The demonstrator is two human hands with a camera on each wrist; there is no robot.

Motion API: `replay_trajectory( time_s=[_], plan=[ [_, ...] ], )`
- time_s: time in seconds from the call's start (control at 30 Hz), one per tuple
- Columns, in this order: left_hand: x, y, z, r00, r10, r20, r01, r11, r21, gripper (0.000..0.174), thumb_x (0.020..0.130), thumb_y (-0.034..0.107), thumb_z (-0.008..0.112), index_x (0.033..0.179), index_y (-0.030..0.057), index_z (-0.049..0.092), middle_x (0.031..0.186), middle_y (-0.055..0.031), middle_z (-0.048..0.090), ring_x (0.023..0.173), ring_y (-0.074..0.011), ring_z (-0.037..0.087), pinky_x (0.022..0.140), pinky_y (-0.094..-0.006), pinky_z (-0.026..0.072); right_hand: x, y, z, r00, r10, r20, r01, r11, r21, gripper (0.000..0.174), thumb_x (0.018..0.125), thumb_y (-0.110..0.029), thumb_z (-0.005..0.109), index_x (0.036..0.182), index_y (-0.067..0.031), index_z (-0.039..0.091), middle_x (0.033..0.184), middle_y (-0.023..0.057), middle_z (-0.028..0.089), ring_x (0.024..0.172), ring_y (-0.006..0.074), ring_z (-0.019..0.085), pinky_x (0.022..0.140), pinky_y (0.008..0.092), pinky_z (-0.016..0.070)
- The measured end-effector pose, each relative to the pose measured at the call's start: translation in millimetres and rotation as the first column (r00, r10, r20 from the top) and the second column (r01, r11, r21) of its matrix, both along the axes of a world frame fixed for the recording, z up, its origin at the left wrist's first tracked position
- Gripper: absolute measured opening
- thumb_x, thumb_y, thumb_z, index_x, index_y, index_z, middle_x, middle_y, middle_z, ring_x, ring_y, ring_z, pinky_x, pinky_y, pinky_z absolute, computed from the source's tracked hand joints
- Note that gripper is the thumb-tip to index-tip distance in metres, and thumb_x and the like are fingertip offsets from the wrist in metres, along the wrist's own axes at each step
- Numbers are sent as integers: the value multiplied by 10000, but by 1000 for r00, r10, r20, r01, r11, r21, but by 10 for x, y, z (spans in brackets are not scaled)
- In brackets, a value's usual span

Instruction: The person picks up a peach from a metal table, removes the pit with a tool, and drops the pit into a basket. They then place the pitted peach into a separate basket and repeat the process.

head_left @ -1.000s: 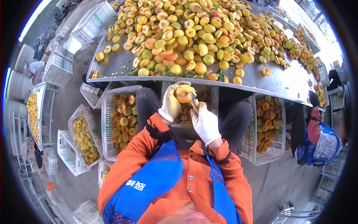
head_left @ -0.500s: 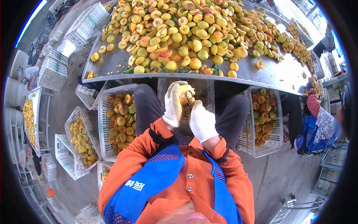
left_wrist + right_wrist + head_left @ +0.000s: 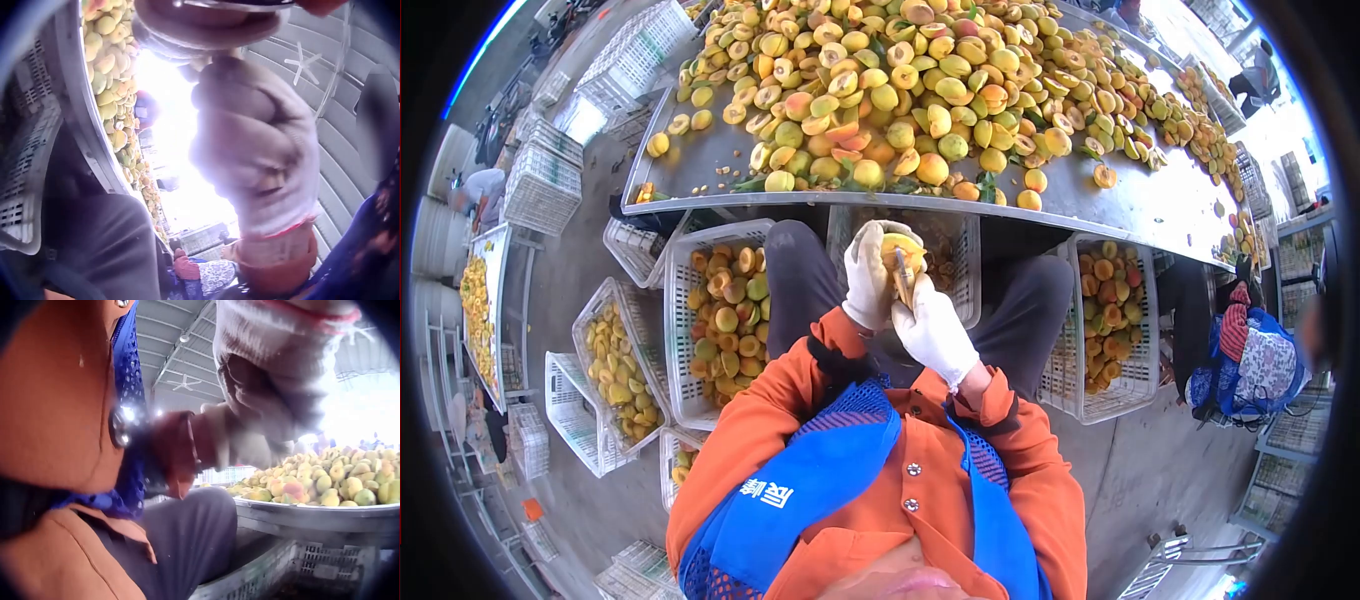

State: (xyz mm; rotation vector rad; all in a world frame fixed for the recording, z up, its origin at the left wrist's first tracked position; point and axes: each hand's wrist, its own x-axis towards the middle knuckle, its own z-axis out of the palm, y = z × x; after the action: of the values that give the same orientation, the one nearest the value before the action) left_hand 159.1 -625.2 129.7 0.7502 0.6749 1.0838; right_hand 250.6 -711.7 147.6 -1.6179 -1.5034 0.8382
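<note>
Head view: just below the metal table (image 3: 1100,205) edge, the gloved left hand (image 3: 867,278) clamps a peach (image 3: 903,246). The right hand (image 3: 935,332) grips a knife (image 3: 903,277), blade in the peach. The blue apron (image 3: 800,490) has white characters, unreadable. Left wrist: right hand fisted beside the table rim. Right wrist: right hand's fingers curled, above the table.

The left hand (image 3: 868,278), round a peach (image 3: 900,248), and the right hand (image 3: 935,332), round a knife (image 3: 903,277), sat close together between the left leg (image 3: 795,275) and the right leg (image 3: 1035,310). There was little room at either side. Just ahead, the edge of the metal table (image 3: 1145,212) stood in the way. A big pile of peaches (image 3: 920,80) covered most of its top. Bare metal showed only along the front and at the right end. Below the hands, the middle crate (image 3: 967,270) stood open. The left crate (image 3: 676,330) and the right crate (image 3: 1156,335) blocked the floor at the sides.
</note>
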Motion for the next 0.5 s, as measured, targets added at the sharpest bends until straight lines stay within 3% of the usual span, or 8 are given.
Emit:
replay_trajectory(
  time_s=[0.03, 0.13, 0.23, 0.33, 0.4, 0.5],
  plan=[
    [8, 10, 8, 1000, 3, 0, -3, 1000, 16, 376, 1015, 315, 402, 942, 2, 597, 825, -119, 659, 712, -176, 628, 670, -296, 526, -1, 17, 28, 997, -1, -80, 1, 1000, 5, 343, 815, -68, 583, 1062, 110, 424, 711, 285, 596, 675, 461, 602, 577, 489, 482],
    [25, 11, 62, 997, 46, -67, -41, 996, 76, 377, 1017, 321, 406, 949, 1, 594, 819, -114, 656, 708, -171, 626, 663, -286, 522, -5, 2, 43, 1000, -12, -11, 12, 1000, 10, 322, 814, -73, 593, 1054, 86, 449, 705, 276, 602, 682, 450, 612, 575, 475, 482],
    [6, 16, 108, 990, 24, -137, -18, 999, 49, 379, 1018, 321, 407, 954, -2, 594, 817, -112, 655, 707, -172, 626, 666, -282, 520, -8, 1, 97, 958, 8, 286, 6, 999, -46, 275, 821, -89, 601, 1028, 46, 478, 715, 279, 604, 692, 452, 612, 565, 464, 478],
    [-51, 63, 70, 989, -68, -131, 68, 998, -1, 383, 1018, 321, 408, 961, -8, 594, 821, -118, 653, 708, -175, 627, 661, -284, 522, -2, -2, -16, 942, 14, 336, -29, 999, 40, 227, 844, -111, 600, 994, 12, 482, 632, 188, 590, 547, 353, 606, 493, 399, 455],
    [-61, 65, 55, 997, -59, -54, 61, 997, 45, 391, 1017, 329, 411, 966, -13, 594, 825, -123, 650, 704, -178, 627, 649, -289, 527, -38, 26, -18, 994, 17, -109, -39, 978, -205, 214, 855, -120, 593, 988, -3, 474, 606, 92, 546, 475, 230, 542, 445, 333, 414],
    [-68, 111, 76, 994, -108, 32, 104, 989, 107, 443, 1010, 389, 417, 959, -15, 591, 846, -138, 652, 690, -184, 631, 617, -295, 537, -11, 52, 301, 760, -113, -640, -203, 894, -399, 188, 868, -129, 584, 982, -30, 472, 613, -12, 484, 447, 85, 444, 408, 249, 346]
  ],
)
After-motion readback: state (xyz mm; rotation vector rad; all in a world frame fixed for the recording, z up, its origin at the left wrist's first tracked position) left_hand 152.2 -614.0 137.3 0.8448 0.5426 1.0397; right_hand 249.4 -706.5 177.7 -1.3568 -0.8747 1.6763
